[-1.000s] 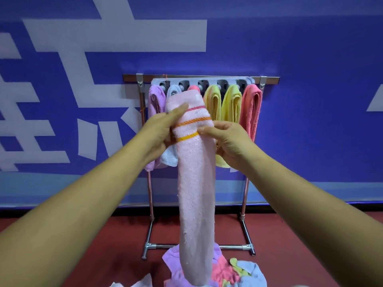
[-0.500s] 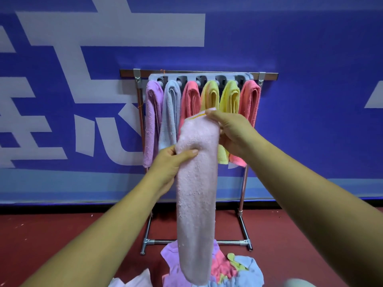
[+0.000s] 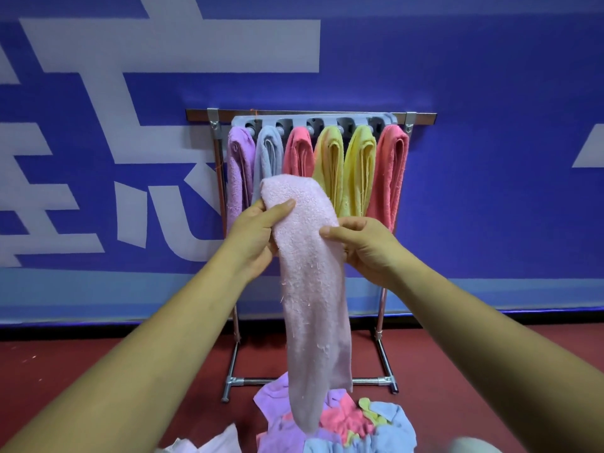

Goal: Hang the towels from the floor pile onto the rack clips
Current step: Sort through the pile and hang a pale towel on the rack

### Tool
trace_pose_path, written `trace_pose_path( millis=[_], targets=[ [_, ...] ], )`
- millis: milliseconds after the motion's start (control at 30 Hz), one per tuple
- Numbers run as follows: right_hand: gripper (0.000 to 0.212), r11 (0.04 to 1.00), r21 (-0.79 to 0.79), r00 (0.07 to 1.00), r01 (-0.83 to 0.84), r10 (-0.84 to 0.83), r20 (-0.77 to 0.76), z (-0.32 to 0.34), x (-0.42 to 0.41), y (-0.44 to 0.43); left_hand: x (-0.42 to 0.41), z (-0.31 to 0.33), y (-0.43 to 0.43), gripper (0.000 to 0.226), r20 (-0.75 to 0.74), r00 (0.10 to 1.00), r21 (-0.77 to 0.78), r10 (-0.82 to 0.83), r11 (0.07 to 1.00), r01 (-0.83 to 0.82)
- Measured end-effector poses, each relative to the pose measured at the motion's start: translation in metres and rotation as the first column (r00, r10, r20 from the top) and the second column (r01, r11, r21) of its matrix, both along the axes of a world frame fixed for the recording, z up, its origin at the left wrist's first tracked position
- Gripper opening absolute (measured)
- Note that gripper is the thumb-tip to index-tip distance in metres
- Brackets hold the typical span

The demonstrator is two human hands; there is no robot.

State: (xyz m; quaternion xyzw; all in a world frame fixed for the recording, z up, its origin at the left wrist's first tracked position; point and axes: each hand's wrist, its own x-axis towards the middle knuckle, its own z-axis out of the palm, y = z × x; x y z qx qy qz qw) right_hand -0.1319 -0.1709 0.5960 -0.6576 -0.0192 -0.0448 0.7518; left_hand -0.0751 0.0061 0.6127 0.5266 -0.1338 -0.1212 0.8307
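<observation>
A long pale pink towel point(image 3: 310, 289) hangs folded over in front of me, its lower end reaching down to the floor pile point(image 3: 343, 426). My left hand point(image 3: 258, 237) grips its left edge near the folded top, thumb across the front. At the right edge my right hand point(image 3: 362, 246) pinches the towel a little lower. Behind it stands the rack point(image 3: 310, 115) with a grey clip strip point(image 3: 313, 120). Several towels hang from the clips: purple point(image 3: 240, 171), light blue point(image 3: 269, 155), coral point(image 3: 299, 152), two yellow point(image 3: 346, 171) and a salmon one point(image 3: 390, 171).
The rack's metal legs and foot bar point(image 3: 248, 381) stand on a red floor against a blue wall with white markings. The floor pile holds purple, blue, pink and green cloths, with a white cloth point(image 3: 212, 444) at its left.
The pink towel's striped end has been folded out of sight and the fold lowered from the clip row. My left hand has risen to the top, my right hand has dropped to the right edge.
</observation>
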Motion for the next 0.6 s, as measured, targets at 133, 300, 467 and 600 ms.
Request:
trace_pose_path(
  millis=[133,300,467,600],
  targets=[
    [0.009,0.995,0.008,0.994,0.096,-0.096,0.05,0.014,0.0,0.006,-0.004,-0.012,0.0,0.042,-0.037,0.997,0.003,-0.064,0.998,0.064],
    [0.027,0.976,0.037,0.975,0.216,-0.218,0.052,0.03,0.006,0.004,-0.013,-0.042,-0.001,0.048,0.099,0.989,0.263,-0.11,0.961,0.081],
    [0.015,0.964,0.058,0.965,0.258,-0.26,0.031,0.036,0.008,0.002,-0.016,-0.049,-0.005,0.019,0.266,0.964,0.364,-0.021,0.928,-0.08],
    [0.029,0.965,0.08,0.968,0.249,-0.25,0.004,0.032,0.007,-0.003,-0.016,-0.037,-0.014,0.015,0.17,0.985,0.255,0.015,0.965,-0.058]
  ],
)
